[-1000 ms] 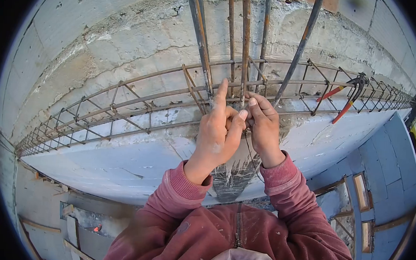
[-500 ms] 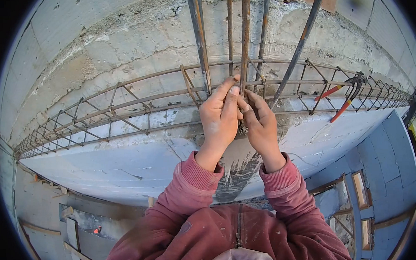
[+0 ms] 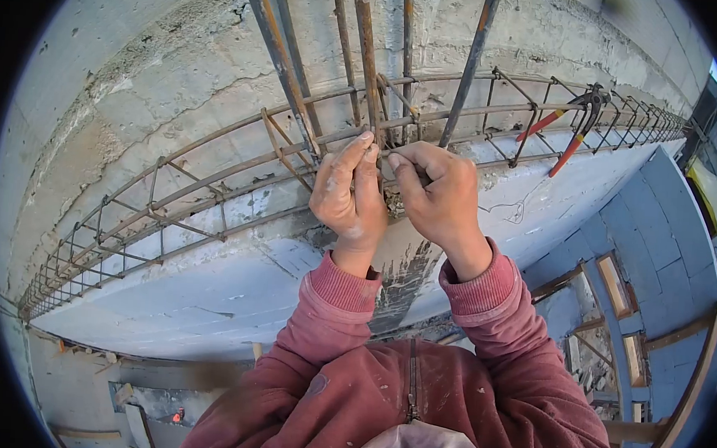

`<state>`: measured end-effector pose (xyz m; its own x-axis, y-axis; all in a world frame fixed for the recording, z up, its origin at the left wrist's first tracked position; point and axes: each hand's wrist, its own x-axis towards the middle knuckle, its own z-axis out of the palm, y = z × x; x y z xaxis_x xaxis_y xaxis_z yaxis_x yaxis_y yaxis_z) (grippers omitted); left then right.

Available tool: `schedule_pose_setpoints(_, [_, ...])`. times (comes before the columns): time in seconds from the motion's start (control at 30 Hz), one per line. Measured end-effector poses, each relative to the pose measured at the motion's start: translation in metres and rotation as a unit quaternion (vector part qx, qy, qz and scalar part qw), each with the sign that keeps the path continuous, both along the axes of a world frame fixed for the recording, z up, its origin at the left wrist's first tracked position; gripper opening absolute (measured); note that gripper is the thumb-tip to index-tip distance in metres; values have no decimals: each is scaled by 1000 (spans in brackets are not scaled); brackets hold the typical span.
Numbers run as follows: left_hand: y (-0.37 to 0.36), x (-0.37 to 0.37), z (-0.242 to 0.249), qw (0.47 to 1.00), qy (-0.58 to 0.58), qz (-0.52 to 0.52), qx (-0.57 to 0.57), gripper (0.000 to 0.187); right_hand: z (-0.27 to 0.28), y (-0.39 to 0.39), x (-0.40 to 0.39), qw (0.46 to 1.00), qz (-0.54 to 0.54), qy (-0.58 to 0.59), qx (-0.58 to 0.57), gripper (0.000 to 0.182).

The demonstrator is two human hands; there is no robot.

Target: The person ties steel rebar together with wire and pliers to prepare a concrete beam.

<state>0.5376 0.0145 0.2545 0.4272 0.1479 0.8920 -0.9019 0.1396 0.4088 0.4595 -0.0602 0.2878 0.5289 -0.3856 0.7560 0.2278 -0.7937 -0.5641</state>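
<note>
Head view: both hands have shifted left and up the frame since half a second ago, staying pressed together at the joint where the rusty vertical steel bars (image 3: 366, 54) cross the long horizontal rebar cage (image 3: 215, 176) lying on the grey concrete wall top (image 3: 176, 295). Left hand (image 3: 348, 195) now has its fingers straight and bunched against a bar; right hand (image 3: 437, 192) has curled from an open pinch into a near-fist, thumb and forefinger nipped tight — probably on thin tie wire, too fine to confirm. So the twist at this crossing looks under way, not finished. Red-handled metal pincers (image 3: 570, 126) hang on the cage well to the right, untouched. Room is tight between the bars; the near wall edge drops off just below the wrists — open space beyond.
</note>
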Motion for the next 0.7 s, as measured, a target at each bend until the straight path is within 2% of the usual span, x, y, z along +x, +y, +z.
schedule_pose_setpoints(0.07, [-2, 6, -1, 993, -94, 70, 16, 28, 0, -1, -6, 999, 16, -7, -34, 7])
schedule_pose_setpoints(0.1, [-3, 11, -6, 987, -145, 70, 24, 39, 1, 1, -14, 999, 14, -6, -44, 6])
schedule_pose_setpoints(0.2, [3, 15, -15, 980, -172, 57, 84, 39, 0, 10, -31, 997, 7, -1, -72, 12])
schedule_pose_setpoints(0.27, [8, 20, -21, 976, -170, 69, 120, 49, -6, 17, -37, 998, -3, 22, -64, 13])
schedule_pose_setpoints(0.33, [16, 19, -14, 975, -159, 42, 152, 60, 6, 22, -39, 983, -16, 62, -169, 12])
schedule_pose_setpoints(0.43, [25, 18, -12, 974, -144, 3, 174, 64, 50, 22, -30, 934, -2, 111, -338, 11])
schedule_pose_setpoints(0.47, [25, 19, -10, 975, -141, -15, 173, 65, 57, 15, -19, 934, 15, 73, -350, 11])
schedule_pose_setpoints(0.53, [21, 21, -11, 975, -152, 10, 163, 65, 68, -1, 0, 927, 52, 0, -371, 12])
schedule_pose_setpoints(0.63, [22, 18, -10, 972, -152, 36, 178, 63, 62, -10, 3, 990, -35, -59, -126, 10])
schedule_pose_setpoints(0.7, [22, 17, -8, 972, -148, 29, 181, 65, 39, -13, 6, 985, -105, -70, -121, 12])
